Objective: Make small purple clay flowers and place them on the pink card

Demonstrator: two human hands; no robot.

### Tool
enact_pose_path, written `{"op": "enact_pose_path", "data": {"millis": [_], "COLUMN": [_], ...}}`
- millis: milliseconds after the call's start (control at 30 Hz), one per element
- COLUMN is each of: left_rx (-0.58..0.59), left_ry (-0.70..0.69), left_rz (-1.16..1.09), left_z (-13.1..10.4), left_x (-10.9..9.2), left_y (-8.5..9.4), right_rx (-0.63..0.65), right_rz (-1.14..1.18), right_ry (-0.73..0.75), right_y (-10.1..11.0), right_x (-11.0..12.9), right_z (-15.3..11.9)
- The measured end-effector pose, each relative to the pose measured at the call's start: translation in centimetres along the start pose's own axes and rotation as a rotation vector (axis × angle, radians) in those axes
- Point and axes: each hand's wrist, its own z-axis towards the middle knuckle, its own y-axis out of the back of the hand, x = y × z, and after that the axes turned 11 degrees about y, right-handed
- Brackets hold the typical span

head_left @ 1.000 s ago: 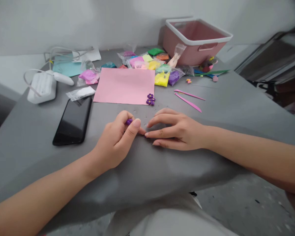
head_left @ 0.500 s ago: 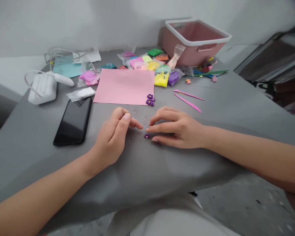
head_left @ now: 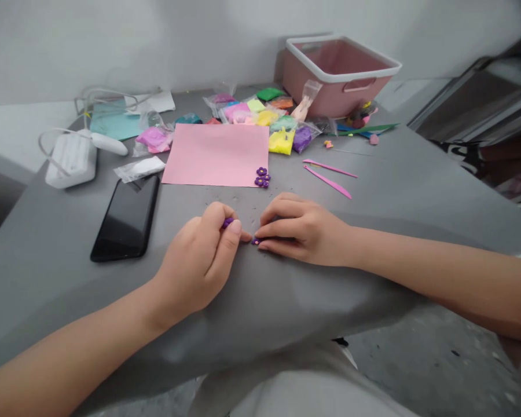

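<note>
Between my two hands a small purple clay flower [head_left: 256, 241] with a light centre lies on the grey table [head_left: 260, 307]. My right hand [head_left: 306, 230] pinches it between thumb and forefinger. A lump of purple clay [head_left: 228, 222] is held between the thumb and curled fingers of my left hand [head_left: 204, 255], and one fingertip of that hand reaches beside the flower. Several purple flowers with yellow centres [head_left: 262, 177] sit together on the lower right corner of a pink sheet [head_left: 217, 155].
A black phone [head_left: 125, 220] lies at left, near a white power strip [head_left: 72, 157]. Coloured clay bags [head_left: 281, 141] line the back, beside a pink basket [head_left: 342, 81]. Two pink tools [head_left: 329, 182] lie at right.
My right thumb and forefinger have closed on the small flower. My left hand has moved slightly nearer and down, and purple clay now shows in it. The view has shifted slightly.
</note>
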Motion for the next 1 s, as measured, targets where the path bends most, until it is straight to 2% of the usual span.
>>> {"op": "enact_pose_path", "data": {"millis": [233, 533, 733, 1000], "left_rx": [-0.007, -0.002, 0.021, 0.015], "left_ry": [0.007, 0.007, 0.015, 0.025], "left_rz": [0.011, -0.026, -0.043, -0.061], "left_z": [0.2, 0.1, 0.1, 0.0], "left_x": [-0.1, 0.0, 0.1, 0.1], "left_y": [0.1, 0.1, 0.0, -0.1], "right_rx": [0.003, -0.021, -0.012, 0.001], "right_rz": [0.056, 0.062, 0.087, 0.045], "right_ry": [0.032, -0.038, -0.028, -0.013], "right_y": [0.0, 0.5, 1.0, 0.5], "right_x": [-0.2, 0.1, 0.5, 0.5], "right_z": [0.0, 0.0, 0.0, -0.1]}}
